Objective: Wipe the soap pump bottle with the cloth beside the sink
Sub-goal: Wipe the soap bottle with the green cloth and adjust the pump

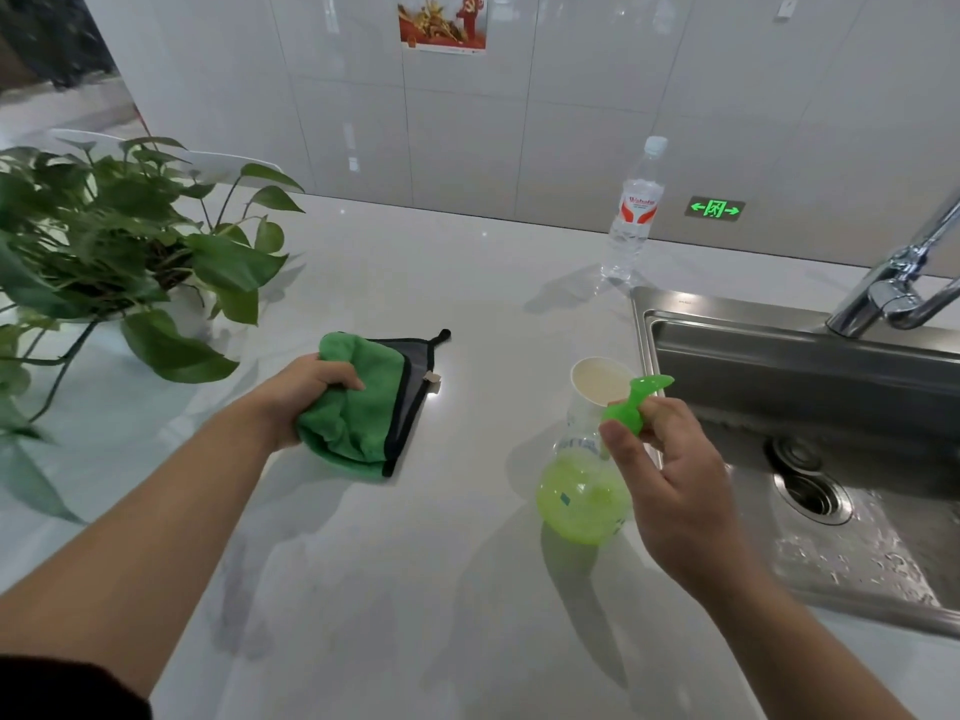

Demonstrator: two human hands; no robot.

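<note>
Head view: nearest, the right hand (670, 480) pinches the green pump top of the clear plastic soap pump bottle (582, 504) of green liquid, upright just left of the steel sink (727, 330). Well left of the sink, the left hand (306, 397) clutches the folded green microfibre cloth (363, 407), so the cloth must travel rightward to reach the bottle. Behind the bottle, a paper cup (597, 379) crowds that path; farther back stands a clear water bottle (631, 215).

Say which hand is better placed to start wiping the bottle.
The left hand: it already grips the cloth, which lies on the counter. The right hand is taken up holding the bottle by its pump, steadying it.
</note>
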